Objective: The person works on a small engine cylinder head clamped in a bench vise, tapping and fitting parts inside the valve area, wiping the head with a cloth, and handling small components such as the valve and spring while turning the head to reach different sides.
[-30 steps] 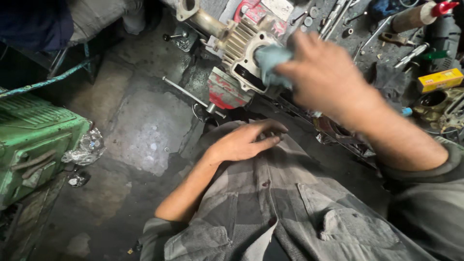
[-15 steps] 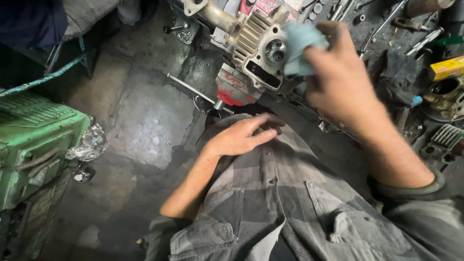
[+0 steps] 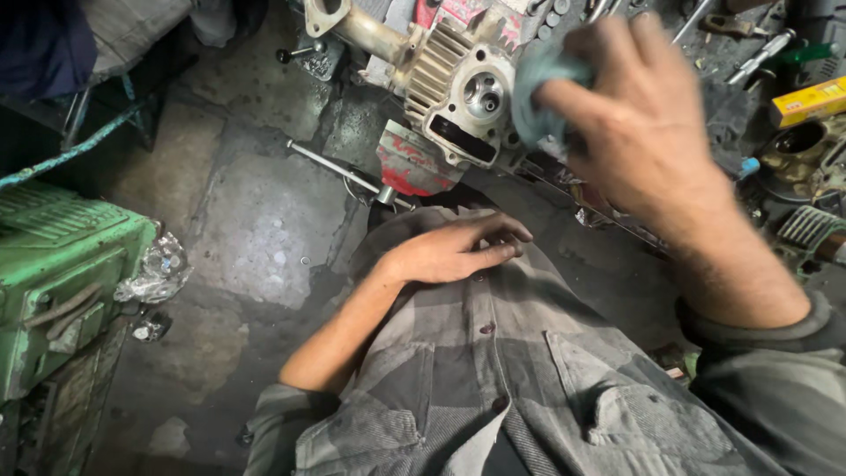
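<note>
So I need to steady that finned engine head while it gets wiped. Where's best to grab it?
Grip the engine head across its finned flank, coming from the left. The ribs give purchase, that side is free, and the right hand with the cloth covers the other. The left hand rests on the shirt.

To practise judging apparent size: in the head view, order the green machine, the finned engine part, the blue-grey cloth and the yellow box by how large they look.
1. green machine, though cut off by the frame
2. finned engine part
3. blue-grey cloth, partly hidden by the right hand
4. yellow box, partly cropped; close to the cloth, so that order is unsure
</note>
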Demonstrator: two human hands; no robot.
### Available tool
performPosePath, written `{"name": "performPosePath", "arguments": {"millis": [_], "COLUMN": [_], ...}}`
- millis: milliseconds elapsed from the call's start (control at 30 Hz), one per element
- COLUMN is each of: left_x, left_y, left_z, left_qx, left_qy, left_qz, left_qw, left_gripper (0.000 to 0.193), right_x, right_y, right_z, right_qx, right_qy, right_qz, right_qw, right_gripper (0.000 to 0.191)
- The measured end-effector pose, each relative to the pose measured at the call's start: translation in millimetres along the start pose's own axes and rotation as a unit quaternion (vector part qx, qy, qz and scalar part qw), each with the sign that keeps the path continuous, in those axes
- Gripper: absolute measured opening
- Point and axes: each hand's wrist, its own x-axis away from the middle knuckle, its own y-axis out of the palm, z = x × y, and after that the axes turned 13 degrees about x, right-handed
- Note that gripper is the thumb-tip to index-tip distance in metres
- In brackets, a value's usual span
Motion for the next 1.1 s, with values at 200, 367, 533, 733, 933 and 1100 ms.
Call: {"name": "performPosePath", "arguments": {"millis": [200, 367, 533, 733, 933, 1100], "left_x": [4, 5, 14, 7, 3, 4], "left_y": [0, 1, -6, 0, 7, 5], "left_z": [-5, -3, 1, 1, 1, -4], "left_qx": [0.070, 0.035, 0.062, 0.071, 0.047, 0.062], "left_qy": [-0.020, -0.037, -0.016, -0.045, -0.040, -0.029], "left_qz": [-0.003, -0.003, 0.032, 0.028, 0.042, 0.038], "left_qw": [0.997, 0.999, 0.997, 0.996, 0.997, 0.997], "left_gripper": [0.039, 0.040, 0.040, 0.038, 0.034, 0.032], "right_x": [-10, 23, 38, 1, 23, 22], "right_y": [23, 87, 70, 35, 51, 47], "right_z": [-10, 30, 50, -11, 21, 1], "right_qx": [0.061, -0.537, -0.244, -0.083, -0.423, -0.116], "right_qy": [-0.044, 0.158, 0.109, 0.000, 0.169, 0.009], "right_qz": [-0.102, -0.081, 0.063, -0.038, 0.022, 0.048], "right_qw": [0.992, 0.825, 0.962, 0.996, 0.890, 0.992], "right_gripper": [0.047, 0.057, 0.045, 0.044, 0.043, 0.039]}}
